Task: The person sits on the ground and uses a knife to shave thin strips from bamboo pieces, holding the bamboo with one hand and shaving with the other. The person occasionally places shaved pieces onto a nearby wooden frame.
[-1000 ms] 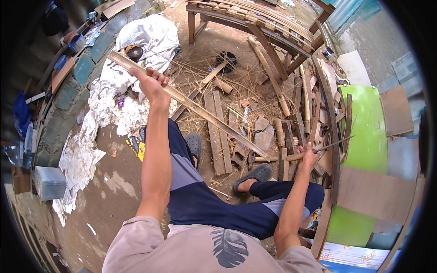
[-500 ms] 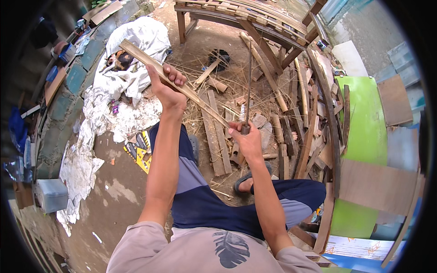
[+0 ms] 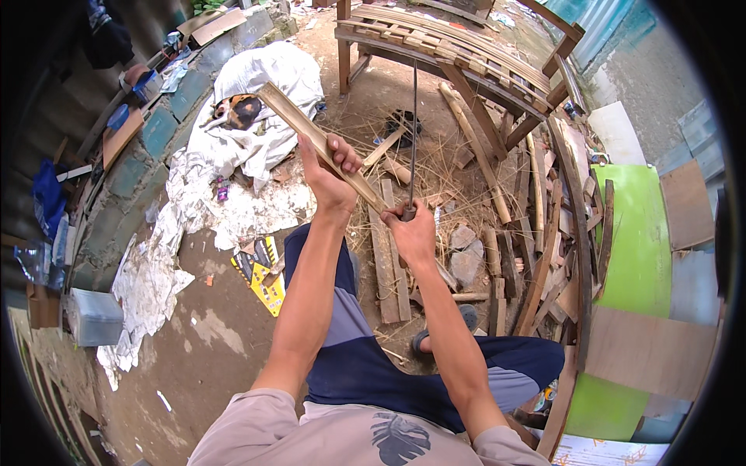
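A split length of bamboo [image 3: 364,186] slants across in front of me, its hollow side facing up. My left hand [image 3: 330,175] is closed round its middle, the thumb along one side and the fingers curled over the other. At its lower end, my right hand [image 3: 412,234] grips the short handle of a long, thin, dark-bladed knife [image 3: 413,132]. The blade points away from me, seen nearly edge-on. Right-hand fingers also lie against the bamboo's near end; whether they pinch it is hidden.
Ahead stands a wooden bench [image 3: 435,48] with slats on it. Scrap timber [image 3: 536,256] is heaped at right beside a green panel [image 3: 633,241]. A calico cat [image 3: 239,110] lies on white sheeting [image 3: 272,70] at left. A yellow-black packet [image 3: 260,273] is on the ground.
The view has shifted, so the surroundings sit further right and lower. My right hand has come closer to my left, and the knife blade leans slightly differently. Both holds stay the same.
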`<state>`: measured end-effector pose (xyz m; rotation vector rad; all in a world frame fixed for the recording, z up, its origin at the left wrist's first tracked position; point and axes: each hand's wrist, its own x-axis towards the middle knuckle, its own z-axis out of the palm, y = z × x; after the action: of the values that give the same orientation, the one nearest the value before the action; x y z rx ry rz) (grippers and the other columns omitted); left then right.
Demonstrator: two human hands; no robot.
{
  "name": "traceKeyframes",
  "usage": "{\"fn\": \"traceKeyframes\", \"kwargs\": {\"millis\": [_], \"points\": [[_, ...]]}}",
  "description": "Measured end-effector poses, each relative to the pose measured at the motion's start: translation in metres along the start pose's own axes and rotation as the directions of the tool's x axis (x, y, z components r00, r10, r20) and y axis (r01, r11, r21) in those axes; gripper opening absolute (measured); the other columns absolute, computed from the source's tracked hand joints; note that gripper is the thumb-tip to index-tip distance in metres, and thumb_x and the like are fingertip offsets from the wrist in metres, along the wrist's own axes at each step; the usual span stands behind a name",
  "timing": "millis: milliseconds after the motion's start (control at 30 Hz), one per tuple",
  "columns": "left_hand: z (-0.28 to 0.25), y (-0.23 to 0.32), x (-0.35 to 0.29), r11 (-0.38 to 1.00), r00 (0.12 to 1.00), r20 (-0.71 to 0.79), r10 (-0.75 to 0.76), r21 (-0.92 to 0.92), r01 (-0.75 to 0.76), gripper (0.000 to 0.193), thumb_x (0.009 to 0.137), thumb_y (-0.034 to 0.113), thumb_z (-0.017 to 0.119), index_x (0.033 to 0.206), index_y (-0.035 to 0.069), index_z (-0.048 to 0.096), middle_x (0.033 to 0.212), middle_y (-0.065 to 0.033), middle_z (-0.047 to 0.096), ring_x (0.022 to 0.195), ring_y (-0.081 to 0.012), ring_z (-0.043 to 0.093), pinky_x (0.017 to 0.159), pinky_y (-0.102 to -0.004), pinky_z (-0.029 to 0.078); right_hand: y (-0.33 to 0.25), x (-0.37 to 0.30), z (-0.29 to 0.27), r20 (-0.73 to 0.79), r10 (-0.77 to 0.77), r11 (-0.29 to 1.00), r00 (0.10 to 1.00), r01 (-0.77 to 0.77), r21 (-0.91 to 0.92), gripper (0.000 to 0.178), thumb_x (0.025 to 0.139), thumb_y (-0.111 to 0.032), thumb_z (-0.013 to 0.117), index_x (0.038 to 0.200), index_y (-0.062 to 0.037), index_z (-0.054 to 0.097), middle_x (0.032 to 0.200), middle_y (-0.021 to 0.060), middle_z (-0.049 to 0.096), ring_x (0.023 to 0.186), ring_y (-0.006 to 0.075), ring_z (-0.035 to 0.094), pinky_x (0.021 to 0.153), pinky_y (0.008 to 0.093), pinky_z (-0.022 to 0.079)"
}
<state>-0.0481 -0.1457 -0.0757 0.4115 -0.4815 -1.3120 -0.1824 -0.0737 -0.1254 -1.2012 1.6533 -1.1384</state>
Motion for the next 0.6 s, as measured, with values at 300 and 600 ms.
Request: {"fn": "traceKeyframes", "kwargs": {"millis": [300, 600], "points": [[0.0, 0.0, 0.007, 0.998, 1.0, -0.009, -0.009, 0.06, 0.01, 0.065, 0.09, 0.072, 0.033, 0.075, 0.009, 0.041, 0.063, 0.0005, 0.032, 0.054, -0.0129, 0.032, 0.054, -0.0269, 0.03, 0.033, -0.018, -0.048, 0.029, 0.111, 0.987, 0.993, -0.107, -0.118, 0.025, 0.075, -0.014, 0.077, 0.081, -0.0018, 0.056, 0.071, 0.0076, 0.064, 0.065, 0.016, 0.057, 0.064, 0.032, 0.045], [0.006, 0.01, 0.007, 0.946, 0.985, -0.139, 0.101, 0.32, -0.052, 0.066, 0.093, 0.068, 0.03, 0.078, 0.007, 0.047, 0.059, -0.0041, 0.044, 0.056, -0.0165, 0.045, 0.056, -0.0301, 0.041, 0.155, -0.073, -0.198, -0.327, 0.163, 0.796, 0.931, -0.32, -0.514, 0.024, 0.075, -0.013, 0.075, 0.088, 0.0015, 0.062, 0.081, 0.0193, 0.067, 0.078, 0.0356, 0.066, 0.073, 0.0425, 0.049]]}}
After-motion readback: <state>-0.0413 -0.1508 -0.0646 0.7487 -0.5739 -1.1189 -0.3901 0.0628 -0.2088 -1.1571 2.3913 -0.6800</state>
